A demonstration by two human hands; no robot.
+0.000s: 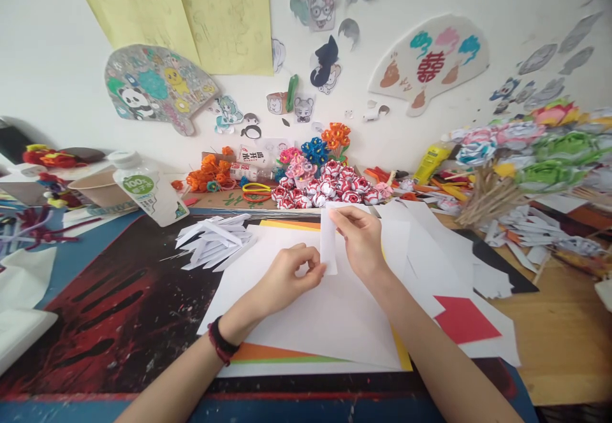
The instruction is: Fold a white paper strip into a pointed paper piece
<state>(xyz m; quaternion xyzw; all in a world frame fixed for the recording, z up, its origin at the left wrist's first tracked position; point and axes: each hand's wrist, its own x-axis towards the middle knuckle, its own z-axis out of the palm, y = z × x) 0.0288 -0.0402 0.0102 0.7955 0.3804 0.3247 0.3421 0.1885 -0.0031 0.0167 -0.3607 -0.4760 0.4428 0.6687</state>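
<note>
Both my hands hold a narrow white paper strip [327,238] upright above a stack of white sheets [335,315]. My right hand [362,239] pinches its top edge. My left hand [287,279] pinches its lower end; a dark red cord is tied round that wrist. A pile of folded white paper pieces [215,239] lies just left of the sheets. Orange, yellow and green sheets peek out from under the white ones.
A red paper square [463,320] lies at the right. Paper flowers [325,184] stand at the back by the wall. A white bottle [148,187] lies at back left. Flowers on sticks [521,155] fill the right. The dark red-streaked mat [119,308] covers the left.
</note>
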